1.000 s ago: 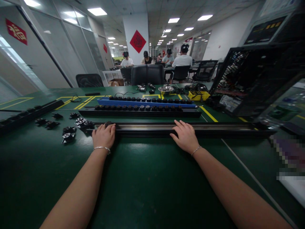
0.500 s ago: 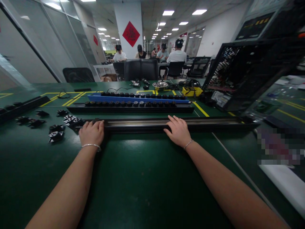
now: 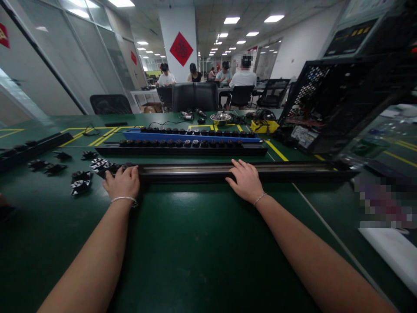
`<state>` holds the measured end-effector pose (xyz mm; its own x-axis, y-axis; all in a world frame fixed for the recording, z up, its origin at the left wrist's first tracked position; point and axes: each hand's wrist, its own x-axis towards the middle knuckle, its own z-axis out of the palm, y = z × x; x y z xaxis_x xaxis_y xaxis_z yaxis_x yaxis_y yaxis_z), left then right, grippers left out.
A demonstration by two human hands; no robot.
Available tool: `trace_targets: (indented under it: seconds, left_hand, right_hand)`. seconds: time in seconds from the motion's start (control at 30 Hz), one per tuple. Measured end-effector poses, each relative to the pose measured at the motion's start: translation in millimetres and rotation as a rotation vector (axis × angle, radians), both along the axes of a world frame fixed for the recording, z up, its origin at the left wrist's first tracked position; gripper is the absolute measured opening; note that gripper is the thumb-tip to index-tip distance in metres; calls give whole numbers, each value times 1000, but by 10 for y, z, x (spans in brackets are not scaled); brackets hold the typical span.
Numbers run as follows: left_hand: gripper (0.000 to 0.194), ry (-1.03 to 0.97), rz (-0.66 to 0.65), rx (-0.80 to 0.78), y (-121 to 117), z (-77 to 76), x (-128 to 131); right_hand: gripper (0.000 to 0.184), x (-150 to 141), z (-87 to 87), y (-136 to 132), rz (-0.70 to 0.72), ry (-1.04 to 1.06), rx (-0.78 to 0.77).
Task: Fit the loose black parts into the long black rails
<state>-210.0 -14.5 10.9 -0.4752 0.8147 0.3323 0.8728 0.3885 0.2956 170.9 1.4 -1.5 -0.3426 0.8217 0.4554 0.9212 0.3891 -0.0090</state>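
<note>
A long black rail (image 3: 189,174) with a shiny channel along its top lies crosswise in front of me. My left hand (image 3: 123,184) is at its left end, fingers bent down over a small black part (image 3: 128,165) that they largely hide. My right hand (image 3: 246,180) spans the rail near its middle, with fingers over the far edge and the thumb at the near side. Beside my left hand lie loose black-and-silver parts (image 3: 101,164), and a few more of these small parts (image 3: 81,182) are scattered further left.
Behind the rail stand a black rail (image 3: 182,151) and a blue rail (image 3: 156,136), both carrying rows of black parts. Another dark rail (image 3: 35,145) is at left. An open computer case (image 3: 339,100), yellow tray (image 3: 264,126) and metal bowl (image 3: 220,118) stand beyond. Someone's fingertip (image 3: 2,201) shows at the left edge.
My left hand has shifted slightly left along the rail end, its fingers more bent. My right hand stays put on the rail. A fingertip and a dark object have appeared at the left edge.
</note>
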Motion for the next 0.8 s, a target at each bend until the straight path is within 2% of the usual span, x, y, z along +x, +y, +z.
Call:
trace_targets:
  seconds: [0.13,0.33,0.8]
  left_hand:
    - [61,-34,4,-44,-3,33,-43]
    - [60,-57,88,-77,34,27,-119]
    - [57,17,70,-113,35,61,-255]
  right_hand:
    - [30,0,-2,5,-2,-3,5]
    - [29,4,-16,9,6,8,14]
    - [29,7,-12,15,9,0,12]
